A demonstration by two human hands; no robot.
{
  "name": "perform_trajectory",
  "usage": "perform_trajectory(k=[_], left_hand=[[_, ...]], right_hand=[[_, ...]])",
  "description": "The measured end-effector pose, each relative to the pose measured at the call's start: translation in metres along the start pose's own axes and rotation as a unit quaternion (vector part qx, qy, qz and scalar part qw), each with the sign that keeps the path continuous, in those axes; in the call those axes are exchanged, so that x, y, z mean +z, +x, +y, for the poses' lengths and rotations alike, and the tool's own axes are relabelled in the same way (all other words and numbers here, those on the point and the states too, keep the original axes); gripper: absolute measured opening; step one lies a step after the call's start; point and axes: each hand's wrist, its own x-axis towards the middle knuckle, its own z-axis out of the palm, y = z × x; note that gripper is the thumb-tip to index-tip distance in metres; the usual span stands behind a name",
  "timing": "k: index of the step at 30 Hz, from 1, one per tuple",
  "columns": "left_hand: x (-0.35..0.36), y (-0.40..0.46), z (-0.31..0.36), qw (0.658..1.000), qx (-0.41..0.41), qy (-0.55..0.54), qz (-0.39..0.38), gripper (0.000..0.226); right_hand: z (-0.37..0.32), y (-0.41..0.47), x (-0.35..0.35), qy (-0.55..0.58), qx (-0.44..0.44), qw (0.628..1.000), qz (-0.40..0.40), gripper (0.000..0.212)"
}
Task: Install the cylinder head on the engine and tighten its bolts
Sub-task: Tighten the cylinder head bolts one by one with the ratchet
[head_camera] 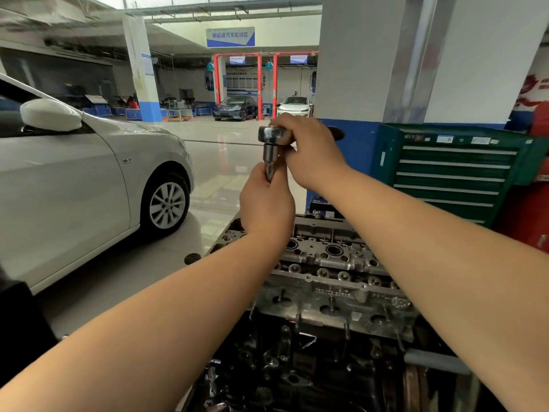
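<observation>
The grey cylinder head (pixel 332 260) lies on top of the dark engine block (pixel 297 367) in front of me, its valve wells and bolt holes showing. Both my hands are raised well above it. My right hand (pixel 312 150) grips the chrome ratchet wrench (pixel 273 134) near its head; the black handle end pokes out to the right. A steel socket (pixel 271 160) hangs down from the ratchet head. My left hand (pixel 266 203) wraps around the socket's lower end from below, hiding its tip.
A white car (pixel 89 173) stands close on the left. A green tool cabinet (pixel 454 173) with several drawers is at the right against a blue-and-white pillar (pixel 356 84). A red object (pixel 534 203) sits at the far right. Two parked cars stand far back.
</observation>
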Motion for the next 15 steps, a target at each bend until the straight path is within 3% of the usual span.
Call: perform_trajectory(k=[2, 4, 6, 9, 12, 15], left_hand=[[-0.002, 0.005, 0.001, 1.0, 0.006, 0.005, 0.003, 0.037], [-0.005, 0.009, -0.002, 1.0, 0.009, 0.014, 0.009, 0.042], [-0.009, 0.009, -0.004, 1.0, 0.012, 0.018, 0.004, 0.04], [-0.014, 0.008, -0.005, 1.0, 0.01, 0.013, -0.024, 0.027], [-0.018, 0.012, -0.005, 0.999, -0.024, -0.018, -0.035, 0.041], [-0.022, 0.013, -0.005, 0.994, -0.043, -0.064, -0.071, 0.052]], right_hand=[[-0.004, 0.002, -0.002, -0.115, 0.005, 0.993, -0.005, 0.026], [-0.019, -0.001, -0.014, -0.292, -0.002, 0.956, -0.022, 0.023], [-0.032, -0.01, -0.025, -0.374, -0.017, 0.927, -0.002, 0.016], [-0.049, -0.026, -0.032, -0.385, -0.03, 0.922, 0.024, 0.029], [-0.041, -0.02, -0.023, -0.323, -0.067, 0.943, 0.049, 0.008], [-0.015, -0.006, -0.01, -0.207, -0.061, 0.976, 0.039, 0.028]])
